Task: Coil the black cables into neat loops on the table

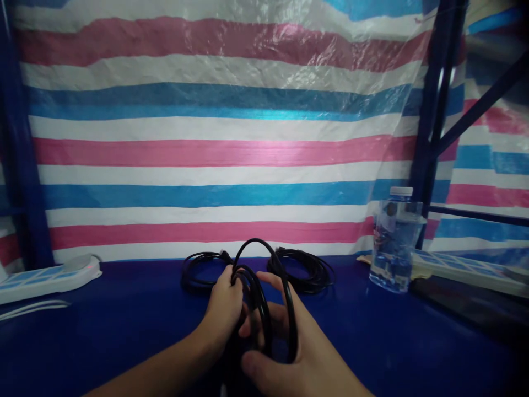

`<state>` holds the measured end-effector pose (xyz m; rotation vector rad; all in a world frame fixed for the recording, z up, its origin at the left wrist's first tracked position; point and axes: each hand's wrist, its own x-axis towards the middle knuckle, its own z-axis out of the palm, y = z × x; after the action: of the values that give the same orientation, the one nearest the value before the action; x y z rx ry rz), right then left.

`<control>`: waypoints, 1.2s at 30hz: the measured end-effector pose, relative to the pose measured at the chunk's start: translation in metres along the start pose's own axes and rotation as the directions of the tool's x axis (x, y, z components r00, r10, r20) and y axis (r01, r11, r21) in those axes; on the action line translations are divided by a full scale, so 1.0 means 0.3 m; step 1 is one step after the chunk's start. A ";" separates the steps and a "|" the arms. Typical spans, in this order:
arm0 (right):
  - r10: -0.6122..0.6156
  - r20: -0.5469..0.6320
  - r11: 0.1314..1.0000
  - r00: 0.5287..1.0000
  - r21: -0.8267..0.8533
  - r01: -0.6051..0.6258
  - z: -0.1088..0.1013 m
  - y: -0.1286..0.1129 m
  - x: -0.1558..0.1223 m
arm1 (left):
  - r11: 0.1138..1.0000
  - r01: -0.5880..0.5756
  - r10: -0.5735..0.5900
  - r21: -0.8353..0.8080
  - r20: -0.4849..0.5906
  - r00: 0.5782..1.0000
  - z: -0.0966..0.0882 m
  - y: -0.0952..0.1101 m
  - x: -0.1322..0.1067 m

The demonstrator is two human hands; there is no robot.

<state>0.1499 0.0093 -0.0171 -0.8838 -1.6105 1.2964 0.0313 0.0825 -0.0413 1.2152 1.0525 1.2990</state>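
A black cable rises in loose loops between my two hands, one wide loop arching above the rest. At the loops' left side, my left hand is closed around the gathered strands. My right hand curls loosely about the loops on the right, its index finger stretched out and its thumb apart from the other fingers. The outer strand lies against its palm. Below the hands, the lower strands are dark and partly hidden. Behind them, a coiled black cable lies at the left and another coiled cable at the right.
A clear container holding a white-capped bottle stands on the blue table at right. Behind it lies a white power strip; a dark flat object is nearer. Another power strip and white cords lie left.
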 end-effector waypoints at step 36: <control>0.042 -0.168 0.989 0.985 0.146 -0.017 -0.124 -0.002 0.006 | 0.992 -0.005 0.003 0.123 0.023 1.000 0.028 -0.004 -0.057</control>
<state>0.1836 0.0245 -0.0130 -0.9067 -1.3579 1.3026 0.0393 0.0652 -0.0434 1.3220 1.1274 1.2351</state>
